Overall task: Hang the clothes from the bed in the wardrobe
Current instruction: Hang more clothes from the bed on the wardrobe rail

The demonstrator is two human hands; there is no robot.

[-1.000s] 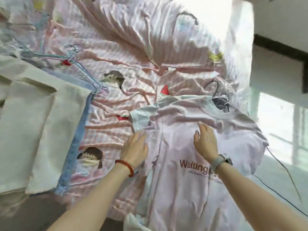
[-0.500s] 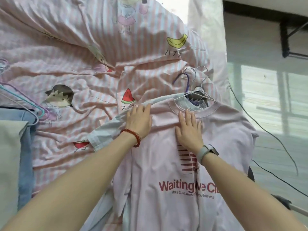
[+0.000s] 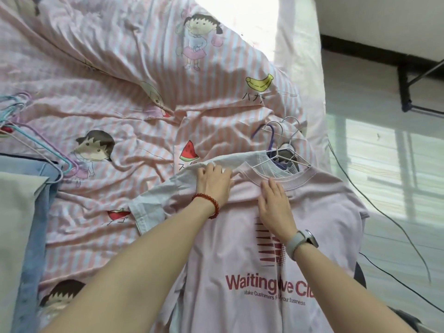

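On the bed's right edge, a pink T-shirt [image 3: 312,212] lies face up under both hands.

The left hand [image 3: 213,183] rests flat on the T-shirt's left shoulder, fingers straight and slightly spread, fingertips at a white shirt [image 3: 153,200] that lies underneath. The right hand [image 3: 274,203] presses just below the collar, fingers straight and together. Red print on the chest reads "Waiting…ve Cl…", with "Make Customers … your Business" beneath, partly hidden by the forearm. Wire hangers [image 3: 281,140] poke out of the collar. The striped cartoon sheet [image 3: 120,97] carries Japanese characters beside a banana and a watermelon. Pastel hangers [image 3: 36,145] and blue and cream garments [image 3: 24,212] lie far left.
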